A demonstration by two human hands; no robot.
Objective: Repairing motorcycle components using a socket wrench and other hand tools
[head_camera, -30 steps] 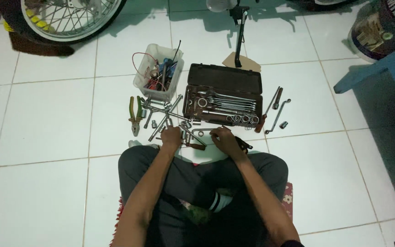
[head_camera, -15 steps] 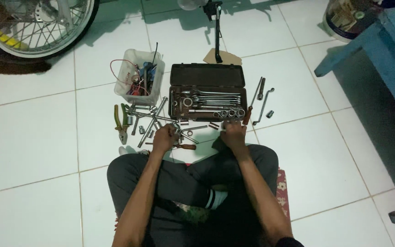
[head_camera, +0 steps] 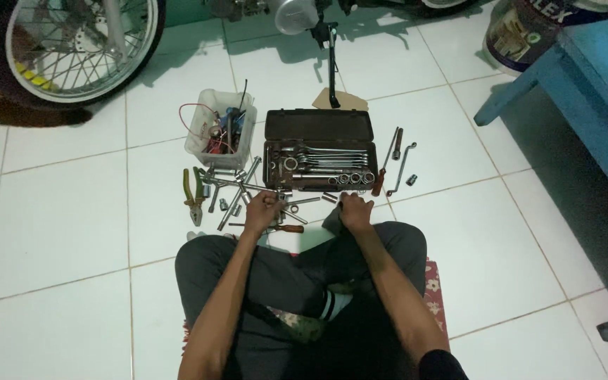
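Head view: one view only.
Left hand (head_camera: 260, 210): curled over loose sockets (head_camera: 290, 208); whether it pinches one, cannot tell.
Right hand (head_camera: 355, 211): closed on a dark cloth (head_camera: 332, 219).
Toolbox (head_camera: 319, 149): open, just beyond both hands.
Advice: probably steady small parts, work slowly.

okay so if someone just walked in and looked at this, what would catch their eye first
Probably the open tool case full of wrenches and sockets, on the white tile floor straight ahead of the seated person. Left hand and right hand rest among loose tools before it, and a spoked motorcycle wheel fills the top left corner.
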